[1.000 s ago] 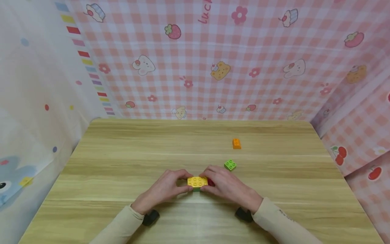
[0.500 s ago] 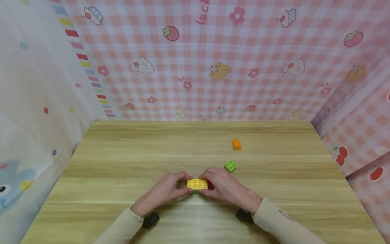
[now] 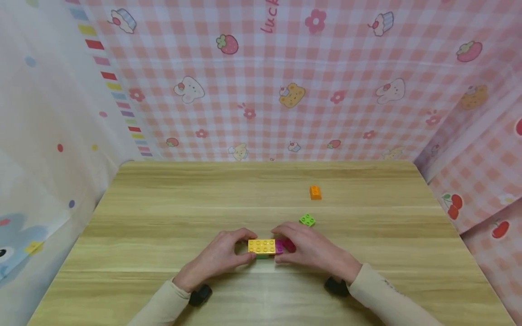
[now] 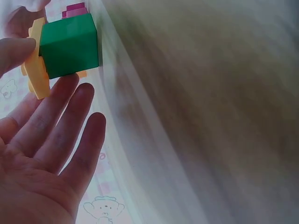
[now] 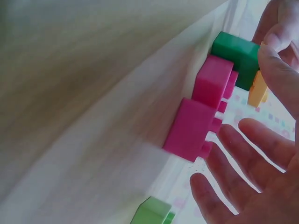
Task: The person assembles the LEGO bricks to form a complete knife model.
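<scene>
A flat yellow brick (image 3: 261, 246) lies on top of a green brick (image 4: 70, 45); whether it is pressed fully down I cannot tell. My left hand (image 3: 222, 253) pinches the yellow brick at its left end between thumb and index finger, its other fingers extended below in the left wrist view. To the right of the green brick sit two magenta bricks, the nearer (image 5: 214, 81) beside it and the farther (image 5: 190, 129) in line. My right hand (image 3: 311, 249) arches around the magenta bricks, thumb and fingers apart, holding nothing; its palm partly hides them in the head view.
A light green brick (image 3: 307, 220) lies just beyond my right hand. Farther back is an orange brick (image 3: 315, 192). The wooden table (image 3: 183, 194) ends at a checked curtain (image 3: 261, 122), with more cloth along both sides.
My right hand has let go of the yellow brick and shifted right, with its thumb and fingers spreading. More of the magenta bricks shows. My left hand keeps its pinch.
</scene>
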Demonstrator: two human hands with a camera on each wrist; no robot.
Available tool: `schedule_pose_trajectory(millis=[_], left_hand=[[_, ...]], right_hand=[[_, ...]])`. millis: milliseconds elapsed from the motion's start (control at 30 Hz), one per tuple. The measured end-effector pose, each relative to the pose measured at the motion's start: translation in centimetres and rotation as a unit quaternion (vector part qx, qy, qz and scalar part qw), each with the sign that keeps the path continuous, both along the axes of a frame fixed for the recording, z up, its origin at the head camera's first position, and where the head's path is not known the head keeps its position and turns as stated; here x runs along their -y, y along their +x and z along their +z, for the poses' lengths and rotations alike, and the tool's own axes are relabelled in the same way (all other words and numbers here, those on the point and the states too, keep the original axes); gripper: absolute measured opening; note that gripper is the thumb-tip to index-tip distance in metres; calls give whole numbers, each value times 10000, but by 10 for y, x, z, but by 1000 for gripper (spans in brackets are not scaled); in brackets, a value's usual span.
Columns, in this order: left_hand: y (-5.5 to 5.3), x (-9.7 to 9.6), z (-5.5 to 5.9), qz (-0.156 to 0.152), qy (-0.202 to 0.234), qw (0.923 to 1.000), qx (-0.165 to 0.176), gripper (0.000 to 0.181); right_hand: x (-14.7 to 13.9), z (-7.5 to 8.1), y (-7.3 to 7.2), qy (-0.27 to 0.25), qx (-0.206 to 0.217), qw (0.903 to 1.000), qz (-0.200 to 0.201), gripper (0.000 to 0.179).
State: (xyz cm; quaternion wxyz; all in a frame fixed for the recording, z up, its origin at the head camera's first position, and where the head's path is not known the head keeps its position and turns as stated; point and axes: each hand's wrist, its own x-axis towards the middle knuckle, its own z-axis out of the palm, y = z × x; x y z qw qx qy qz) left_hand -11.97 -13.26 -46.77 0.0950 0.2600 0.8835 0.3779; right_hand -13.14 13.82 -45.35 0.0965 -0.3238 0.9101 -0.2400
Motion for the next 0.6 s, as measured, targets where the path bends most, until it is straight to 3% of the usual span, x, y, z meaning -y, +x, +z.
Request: schedule_pose_trajectory(millis=[300,600], left_hand=[[2,6,1,59,-54,10000,3,29],[3,10,1,72,57,9999,124,28]], right_hand=[[-2,-3,-6,301,-65,9994,168,60],[4,-6,-9,352,-340,9978,448,39]])
